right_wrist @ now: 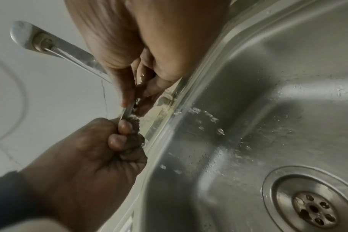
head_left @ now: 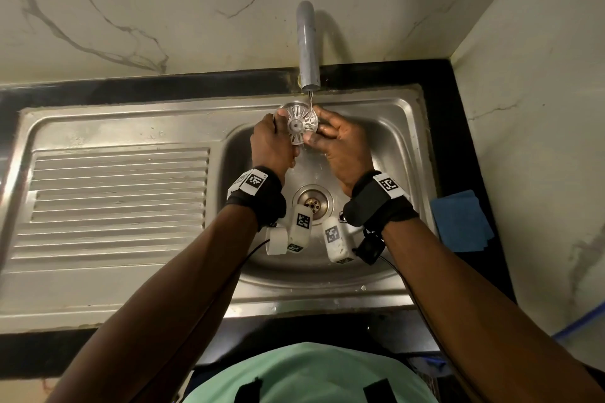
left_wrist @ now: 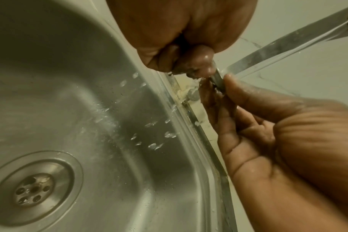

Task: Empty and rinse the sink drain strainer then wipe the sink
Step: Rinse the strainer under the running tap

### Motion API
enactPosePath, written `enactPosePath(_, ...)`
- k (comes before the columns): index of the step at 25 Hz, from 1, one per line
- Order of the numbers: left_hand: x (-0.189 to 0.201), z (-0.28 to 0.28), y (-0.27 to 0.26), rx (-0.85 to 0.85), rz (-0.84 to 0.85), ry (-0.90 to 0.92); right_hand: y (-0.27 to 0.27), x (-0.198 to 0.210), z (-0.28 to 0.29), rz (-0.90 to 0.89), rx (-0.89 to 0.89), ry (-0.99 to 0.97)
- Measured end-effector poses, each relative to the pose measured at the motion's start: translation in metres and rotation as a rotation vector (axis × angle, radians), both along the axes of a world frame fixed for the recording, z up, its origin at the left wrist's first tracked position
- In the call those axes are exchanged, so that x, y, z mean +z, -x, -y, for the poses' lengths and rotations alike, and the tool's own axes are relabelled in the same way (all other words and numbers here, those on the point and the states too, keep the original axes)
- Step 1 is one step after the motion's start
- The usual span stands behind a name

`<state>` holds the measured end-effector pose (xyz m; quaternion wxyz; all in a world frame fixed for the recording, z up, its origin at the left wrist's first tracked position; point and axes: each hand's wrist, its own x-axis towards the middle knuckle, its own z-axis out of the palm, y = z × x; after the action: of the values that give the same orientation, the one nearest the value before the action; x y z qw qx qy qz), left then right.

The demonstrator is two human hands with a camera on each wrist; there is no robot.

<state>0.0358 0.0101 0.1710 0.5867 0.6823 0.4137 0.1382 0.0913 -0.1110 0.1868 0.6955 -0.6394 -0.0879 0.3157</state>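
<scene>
Both our hands pinching the strainer by its rim, left hand curled on one edge, right hand on the other, held under the tap in running water, above the sink, its open drain wet, blue cloth beside the basin.

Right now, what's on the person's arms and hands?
Bare forearms and hands, no gloves. Each wrist carries a black strap with white square-code tags. White camera pods bearing the same codes hang beneath, trailing thin black cables. Mint-green top.
</scene>
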Motion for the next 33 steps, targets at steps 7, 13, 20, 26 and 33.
enactPosePath(7, 0.005, 0.006, 0.003, -0.09, 0.006, 0.0, -0.016, 0.002, 0.002, 0.158, -0.186, 0.207)
enactPosePath(13, 0.009, 0.015, 0.002, -0.244, 0.057, 0.07, -0.025, 0.014, 0.002, 0.218, -0.254, 0.365)
enactPosePath(20, 0.013, 0.003, -0.009, -0.251, 0.022, -0.016, -0.023, 0.007, 0.012, 0.354, -0.07, 0.288)
enactPosePath(26, 0.01, 0.008, -0.014, -0.248, 0.052, -0.028, -0.022, 0.008, 0.016, 0.39, -0.179, 0.296)
enactPosePath(33, 0.012, 0.019, -0.004, -0.261, 0.157, 0.093, -0.023, -0.006, 0.009, 0.316, -0.36, 0.329)
